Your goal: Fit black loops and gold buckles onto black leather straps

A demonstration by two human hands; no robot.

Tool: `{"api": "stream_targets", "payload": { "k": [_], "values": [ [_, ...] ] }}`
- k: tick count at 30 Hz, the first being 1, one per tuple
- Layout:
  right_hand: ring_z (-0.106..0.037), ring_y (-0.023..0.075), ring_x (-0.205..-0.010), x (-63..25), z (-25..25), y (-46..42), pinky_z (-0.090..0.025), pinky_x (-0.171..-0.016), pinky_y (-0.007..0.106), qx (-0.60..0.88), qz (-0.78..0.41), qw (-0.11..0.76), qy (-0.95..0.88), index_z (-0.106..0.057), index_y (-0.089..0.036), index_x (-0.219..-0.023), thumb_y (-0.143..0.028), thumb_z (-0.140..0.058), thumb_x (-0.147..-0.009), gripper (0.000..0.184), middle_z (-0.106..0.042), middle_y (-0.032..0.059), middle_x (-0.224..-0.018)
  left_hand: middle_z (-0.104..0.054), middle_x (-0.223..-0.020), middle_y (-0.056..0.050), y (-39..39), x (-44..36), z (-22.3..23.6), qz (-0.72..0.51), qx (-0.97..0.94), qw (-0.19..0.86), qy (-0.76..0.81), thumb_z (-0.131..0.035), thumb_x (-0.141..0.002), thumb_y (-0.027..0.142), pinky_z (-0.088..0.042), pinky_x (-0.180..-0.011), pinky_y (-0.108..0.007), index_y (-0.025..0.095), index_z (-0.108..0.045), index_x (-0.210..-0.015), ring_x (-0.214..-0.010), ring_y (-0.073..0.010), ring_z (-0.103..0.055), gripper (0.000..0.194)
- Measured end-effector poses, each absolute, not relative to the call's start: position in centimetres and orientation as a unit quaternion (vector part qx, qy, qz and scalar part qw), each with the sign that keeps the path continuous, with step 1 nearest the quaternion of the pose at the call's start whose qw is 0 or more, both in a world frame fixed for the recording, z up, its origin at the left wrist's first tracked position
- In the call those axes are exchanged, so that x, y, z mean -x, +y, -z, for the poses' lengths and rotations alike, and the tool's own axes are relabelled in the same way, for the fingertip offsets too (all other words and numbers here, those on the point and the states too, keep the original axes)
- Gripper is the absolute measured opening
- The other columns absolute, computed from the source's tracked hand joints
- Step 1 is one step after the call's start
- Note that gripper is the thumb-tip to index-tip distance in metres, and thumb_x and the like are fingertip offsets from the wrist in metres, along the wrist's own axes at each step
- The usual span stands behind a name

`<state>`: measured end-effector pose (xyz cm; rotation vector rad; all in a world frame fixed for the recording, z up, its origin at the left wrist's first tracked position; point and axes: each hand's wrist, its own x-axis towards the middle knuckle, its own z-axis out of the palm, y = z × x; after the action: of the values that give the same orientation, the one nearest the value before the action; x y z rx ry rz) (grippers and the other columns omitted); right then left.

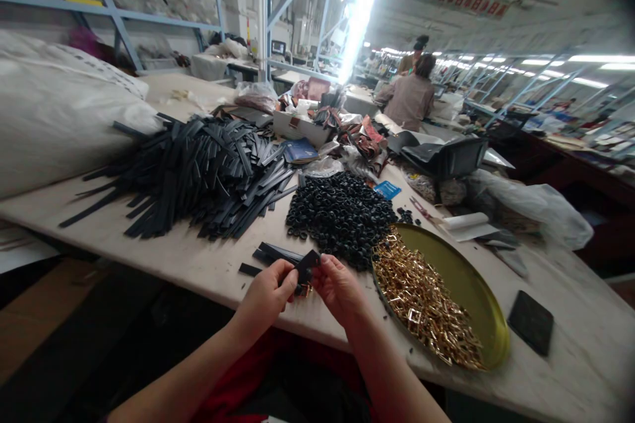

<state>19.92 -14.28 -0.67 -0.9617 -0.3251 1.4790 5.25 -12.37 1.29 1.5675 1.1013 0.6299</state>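
Observation:
Near the table's front edge, my left hand (270,289) pinches a black strap (308,266). The fingers of my right hand (337,283) close on the strap's other end, by its tip. Something gold-coloured shows just below the strap between my hands, partly hidden by my fingers. Several loose black strips (268,252) lie on the table right behind my left hand. A heap of small black loops (342,211) rises beyond my hands. To the right, a round gold tray (459,264) holds many gold buckles (421,297).
A large pile of black strips (198,165) covers the left of the table (114,238). A phone (530,320) lies at the right, scissors (421,208) farther back. Behind are a white box (297,129), scraps and plastic bags. Another person (409,96) is in the background.

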Motion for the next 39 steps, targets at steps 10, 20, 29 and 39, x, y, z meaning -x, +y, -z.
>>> {"api": "stream_targets", "payload": {
  "k": [10,20,29,39],
  "values": [
    [-0.052,0.0085,-0.059,-21.7,0.4,-16.9,-0.042,-0.061,0.023,0.471,-0.584,0.579,-0.319,-0.064,-0.018,-0.079,-0.028,-0.071,-0.062,0.021,-0.062,-0.0024,-0.068,-0.046,-0.057,0.005,-13.5,-4.8,-2.8,-0.148,-0.765,0.451,0.435,-0.038,-0.082,0.032,-0.031,-0.051,-0.021,0.018,-0.052,-0.071,-0.054,-0.0105,-0.044,0.023],
    [-0.048,0.0093,-0.057,-20.5,1.5,-17.3,-0.039,-0.057,0.023,0.498,-0.576,0.525,-0.379,-0.058,-0.018,-0.079,-0.032,-0.068,-0.066,0.022,-0.055,-0.0039,-0.065,-0.04,-0.049,0.009,-13.1,-6.3,-1.3,-0.114,-0.65,0.64,0.393,-0.03,-0.085,0.047,-0.025,-0.038,-0.019,0.016,-0.034,-0.121,-0.038,-0.0088,-0.033,0.047],
    [-0.053,0.0184,-0.077,-28.6,3.1,-12.0,-0.038,-0.069,0.03,0.776,-0.056,0.257,-0.573,-0.056,-0.017,-0.092,-0.03,-0.049,-0.083,0.018,-0.056,0.0074,-0.088,-0.028,-0.05,0.009,-11.2,-7.2,0.7,-0.198,-0.591,0.663,0.414,-0.042,-0.08,0.047,-0.018,-0.038,-0.017,0.017,-0.048,-0.08,-0.042,-0.0062,-0.023,0.03],
    [-0.054,0.0184,-0.079,-28.0,5.8,-14.3,-0.034,-0.067,0.029,0.756,0.051,0.062,-0.65,-0.057,-0.021,-0.091,-0.026,-0.049,-0.084,0.012,-0.059,0.0055,-0.084,-0.028,-0.047,0.01,-11.8,-6.6,3.4,-0.189,-0.587,0.668,0.415,-0.045,-0.077,0.049,-0.017,-0.036,-0.016,0.019,-0.046,-0.074,-0.039,-0.0062,-0.022,0.03]
  ]
}}
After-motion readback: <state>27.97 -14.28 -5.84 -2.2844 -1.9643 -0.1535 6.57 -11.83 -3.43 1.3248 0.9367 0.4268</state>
